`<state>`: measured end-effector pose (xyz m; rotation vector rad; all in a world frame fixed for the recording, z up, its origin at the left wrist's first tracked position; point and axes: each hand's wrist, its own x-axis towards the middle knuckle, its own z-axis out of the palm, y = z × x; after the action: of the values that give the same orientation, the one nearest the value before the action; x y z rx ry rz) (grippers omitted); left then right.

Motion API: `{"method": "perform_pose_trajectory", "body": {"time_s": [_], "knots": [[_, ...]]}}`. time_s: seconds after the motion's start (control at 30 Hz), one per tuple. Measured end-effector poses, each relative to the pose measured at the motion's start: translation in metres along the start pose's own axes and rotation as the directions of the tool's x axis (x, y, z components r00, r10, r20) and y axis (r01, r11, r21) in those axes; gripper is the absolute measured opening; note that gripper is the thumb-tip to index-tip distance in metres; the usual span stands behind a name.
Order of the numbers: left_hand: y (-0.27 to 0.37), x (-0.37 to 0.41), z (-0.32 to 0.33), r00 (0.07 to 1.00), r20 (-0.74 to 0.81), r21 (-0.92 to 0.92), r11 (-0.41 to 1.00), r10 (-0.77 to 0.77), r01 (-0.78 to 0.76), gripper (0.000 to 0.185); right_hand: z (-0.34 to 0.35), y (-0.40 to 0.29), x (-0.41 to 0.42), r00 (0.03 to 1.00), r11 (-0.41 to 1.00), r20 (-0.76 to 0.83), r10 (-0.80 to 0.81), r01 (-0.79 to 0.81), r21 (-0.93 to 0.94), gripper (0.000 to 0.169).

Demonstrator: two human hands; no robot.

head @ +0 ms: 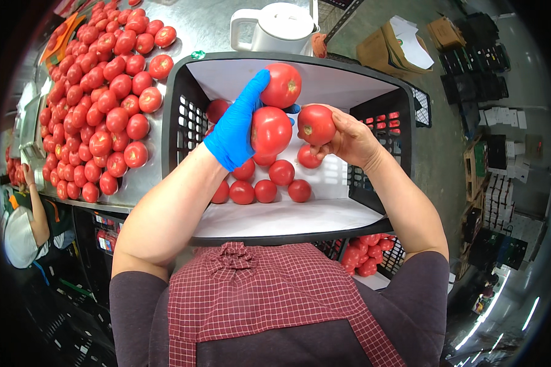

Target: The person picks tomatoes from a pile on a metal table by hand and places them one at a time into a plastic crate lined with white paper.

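Note:
My left hand [236, 130], in a blue disposable glove, grips two red tomatoes, an upper tomato [282, 86] and a lower tomato [272, 131]. Bare, my right hand [354, 137] holds a third tomato [317, 125] by its right side. Both hands are above a black plastic crate [289, 238] lined with white paper [280, 220]. Several tomatoes [281, 172] lie on the lining, mostly towards the crate's left and middle. My left hand and forearm hide part of the crate's left side.
A large heap of tomatoes [92, 114] covers the steel table [193, 27] at left. Behind the crate stands a white plastic jug [280, 27]. Beside my waist is another crate with tomatoes [367, 254]. A co-worker [25, 225] is at far left. A cardboard box [392, 48] stands beyond, right.

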<state>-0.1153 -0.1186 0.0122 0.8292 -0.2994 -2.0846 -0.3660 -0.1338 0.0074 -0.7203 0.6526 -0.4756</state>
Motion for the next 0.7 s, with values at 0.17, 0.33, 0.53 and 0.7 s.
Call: {"method": "perform_pose_trajectory", "body": {"time_s": [0.17, 0.33, 0.53, 0.7], "knots": [[-0.003, 0.001, -0.003, 1.0, -0.012, 0.037, 0.999, 0.002, -0.002, 0.072, -0.007, 0.005, 0.0, 0.991, 0.993, -0.117, -0.059, 0.047, -0.106, 0.053], [-0.001, 0.0, -0.007, 0.999, 0.024, 0.089, 0.995, 0.044, -0.046, 0.07, -0.048, 0.017, 0.014, 0.895, 0.785, -0.445, 0.009, -0.282, -0.552, 0.056], [-0.001, 0.0, -0.007, 0.998, 0.009, 0.098, 0.993, 0.064, -0.065, 0.072, -0.084, 0.058, 0.008, 0.969, -0.184, -0.246, -0.01, -0.244, -0.952, 0.067], [0.0, 0.002, -0.01, 0.997, 0.021, 0.106, 0.991, 0.074, -0.075, 0.071, -0.055, 0.08, 0.001, 0.987, -0.486, -0.122, 0.099, -0.059, -0.872, 0.079]]}}
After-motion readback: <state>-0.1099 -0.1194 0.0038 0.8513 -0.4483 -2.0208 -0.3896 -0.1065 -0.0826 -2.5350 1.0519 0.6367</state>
